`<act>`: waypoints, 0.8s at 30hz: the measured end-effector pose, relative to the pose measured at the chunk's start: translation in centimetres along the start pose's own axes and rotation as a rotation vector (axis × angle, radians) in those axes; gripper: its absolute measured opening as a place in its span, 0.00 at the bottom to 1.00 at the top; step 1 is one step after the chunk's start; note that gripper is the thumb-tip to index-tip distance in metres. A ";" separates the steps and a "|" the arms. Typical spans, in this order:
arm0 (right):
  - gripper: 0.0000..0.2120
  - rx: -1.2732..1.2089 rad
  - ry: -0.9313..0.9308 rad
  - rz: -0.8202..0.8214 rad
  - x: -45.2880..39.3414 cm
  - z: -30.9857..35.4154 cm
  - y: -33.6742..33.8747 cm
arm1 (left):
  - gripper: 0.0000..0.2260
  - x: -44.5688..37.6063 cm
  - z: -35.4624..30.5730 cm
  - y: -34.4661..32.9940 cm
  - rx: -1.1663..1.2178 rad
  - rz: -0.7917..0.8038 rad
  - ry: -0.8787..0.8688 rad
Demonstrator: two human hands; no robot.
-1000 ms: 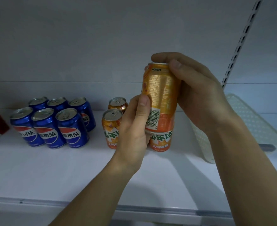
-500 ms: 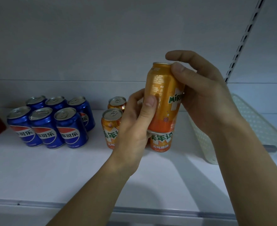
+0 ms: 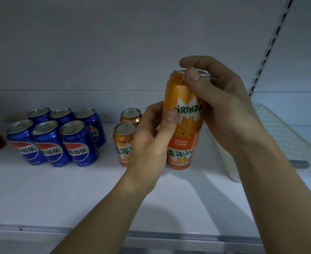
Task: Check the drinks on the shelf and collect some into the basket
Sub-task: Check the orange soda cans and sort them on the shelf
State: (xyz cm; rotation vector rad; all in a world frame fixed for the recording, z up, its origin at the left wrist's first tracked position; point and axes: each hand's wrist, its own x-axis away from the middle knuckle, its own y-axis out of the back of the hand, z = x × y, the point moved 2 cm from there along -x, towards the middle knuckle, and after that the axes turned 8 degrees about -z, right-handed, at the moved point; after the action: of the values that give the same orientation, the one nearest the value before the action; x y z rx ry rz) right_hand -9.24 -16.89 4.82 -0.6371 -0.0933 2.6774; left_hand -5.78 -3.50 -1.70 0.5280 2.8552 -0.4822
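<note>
white shelf (image 3: 77, 195); both hands grip upright mirinda can (image 3: 185, 121).

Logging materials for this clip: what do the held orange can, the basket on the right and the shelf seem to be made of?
Orange can: probably thin metal, with a glossy printed wall and bare silvery rim, like the pull-tab tops of the blue cans.
Basket: apparently pale matte plastic; its wall is a moulded grid of small holes.
Shelf: smooth white surface, possibly painted metal; not certain.
</note>
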 end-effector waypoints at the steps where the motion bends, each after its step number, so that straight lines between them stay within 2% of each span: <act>1: 0.16 0.006 -0.009 0.019 0.0 0.0 0.1 | 0.22 0.0 0.1 0.0 0.004 -0.006 0.011; 4: 0.16 -0.011 -0.045 0.063 -0.1 -0.1 0.4 | 0.21 0.1 0.5 0.3 0.023 -0.001 0.088; 9: 0.12 -0.012 -0.017 -0.015 0.1 -0.1 0.0 | 0.33 0.0 0.1 0.1 0.010 0.058 0.068; 12: 0.12 0.021 -0.005 -0.010 -0.2 -0.1 0.0 | 0.18 0.1 0.0 0.1 0.026 0.024 0.046; 13: 0.14 0.031 -0.015 0.012 -0.2 -0.1 0.1 | 0.17 0.2 0.1 0.1 0.056 0.022 0.067; 16: 0.14 0.011 -0.025 0.050 -0.3 0.1 0.5 | 0.24 0.3 0.1 0.4 0.165 0.032 0.166; 19: 0.13 -0.021 -0.004 0.003 -0.1 -0.1 0.6 | 0.29 0.3 -0.3 0.3 0.199 0.094 0.184; 22: 0.13 -0.003 -0.014 -0.013 -0.2 -0.4 0.4 | 0.24 0.2 -0.1 0.2 0.171 0.069 0.171; 24: 0.15 0.016 -0.046 0.030 -0.3 -0.4 0.4 | 0.25 0.4 -0.1 0.2 0.190 0.060 0.200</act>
State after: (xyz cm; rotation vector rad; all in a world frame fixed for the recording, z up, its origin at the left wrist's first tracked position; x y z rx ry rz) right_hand -8.94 -17.40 4.50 -0.5765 -0.0754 2.7194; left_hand -6.11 -3.20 -1.74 0.7309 2.9882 -0.7335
